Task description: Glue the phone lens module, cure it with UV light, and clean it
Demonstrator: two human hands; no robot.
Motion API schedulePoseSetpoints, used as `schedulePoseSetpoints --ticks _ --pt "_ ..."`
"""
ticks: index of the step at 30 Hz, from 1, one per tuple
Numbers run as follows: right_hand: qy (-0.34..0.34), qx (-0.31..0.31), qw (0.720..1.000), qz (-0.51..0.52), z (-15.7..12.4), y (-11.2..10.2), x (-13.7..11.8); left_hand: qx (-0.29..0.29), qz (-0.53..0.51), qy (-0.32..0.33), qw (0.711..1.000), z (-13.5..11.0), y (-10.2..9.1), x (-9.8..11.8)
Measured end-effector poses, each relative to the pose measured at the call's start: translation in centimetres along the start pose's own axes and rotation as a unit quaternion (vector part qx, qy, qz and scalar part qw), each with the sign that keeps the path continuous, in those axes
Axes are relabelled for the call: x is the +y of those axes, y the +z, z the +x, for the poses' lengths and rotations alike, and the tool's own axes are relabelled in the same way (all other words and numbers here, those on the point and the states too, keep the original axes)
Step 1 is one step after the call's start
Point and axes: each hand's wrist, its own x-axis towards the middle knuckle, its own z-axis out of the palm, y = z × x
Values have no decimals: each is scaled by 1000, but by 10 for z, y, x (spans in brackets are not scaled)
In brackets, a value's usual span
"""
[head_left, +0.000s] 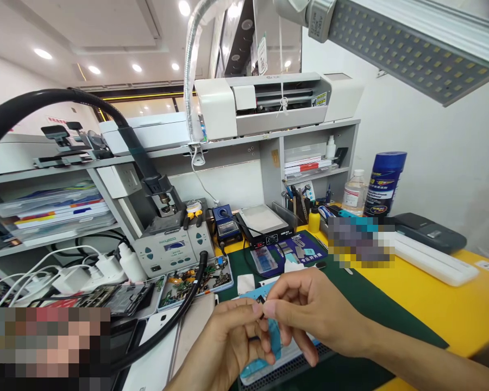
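Above the dark green mat (375, 320), my left hand (234, 334) and my right hand (313, 307) meet, thumbs and forefingers pinched together. Between their fingertips is a small black part (261, 300); its kind is too small to make out. My right hand's other fingers hang loosely curled, and my left hand's are bent inward. Directly below the hands lies a flat light-coloured thing with a bright blue covering (255, 370), partly hidden by them. A black perforated surface (287, 374) shows under its near edge.
A tray of small electronic parts (198, 279) lies left of the hands, crossed by a black hose (167, 331). Behind stand a hot air station (173, 252) and a heating plate (264, 222). At right are a blue spray can (385, 184) and a clear bottle (353, 195). An LED lamp (411, 49) hangs overhead.
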Motion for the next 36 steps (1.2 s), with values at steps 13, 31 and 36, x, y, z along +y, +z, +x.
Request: schedulePoseSetpoints --ticks 13,31,36 --pt "-64 12 997 -36 1 -7 1 54 89 55 993 -6 4 0" --pt "-278 -26 824 -492 -1 -29 -15 81 669 452 585 -12 -32 1" --pt "-290 -22 795 -532 4 -29 -9 76 680 443 578 -12 -32 2"
